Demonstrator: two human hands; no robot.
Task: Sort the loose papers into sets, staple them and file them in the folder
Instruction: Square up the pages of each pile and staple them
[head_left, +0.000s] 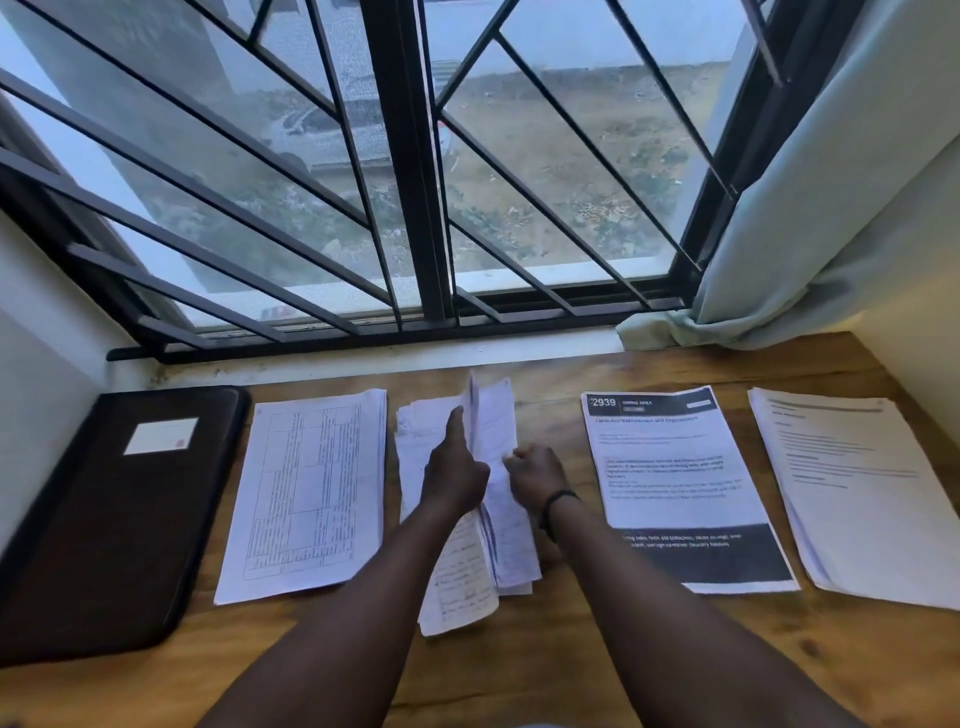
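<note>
**Loose papers part-sorted on a wooden desk below a barred window**

Loose papers (470, 519) in the middle heap lay on the wooden desk (545, 670), between a table-printed set (306, 493) on the left and a sheet headed "2939" (675, 488) on the right; a further text-printed set (862, 493) lay at the far right. The left hand (453, 475) had its thumb extended and pressed against a raised sheaf of the heap, the other fingers curled under the sheets out of sight, so the exact grasp could not be told. The right hand (535, 475) was curled at the sheaf's right edge, apparently pinching it, a dark band at the wrist. The step in hand was judged to be sorting: leaves were being parted to find where one set ended. No stapler appeared in view. The next move would call for lifting off a matched group, squaring its edges, and laying it on the fitting pile. Each pile's long axis ran from the person toward the window (415, 182), with headings at the far end; the lifted sheaf stood on edge along that same axis. The dark folder (119, 514), closed, lay at the far left, its label (161, 435) uppermost.
</note>
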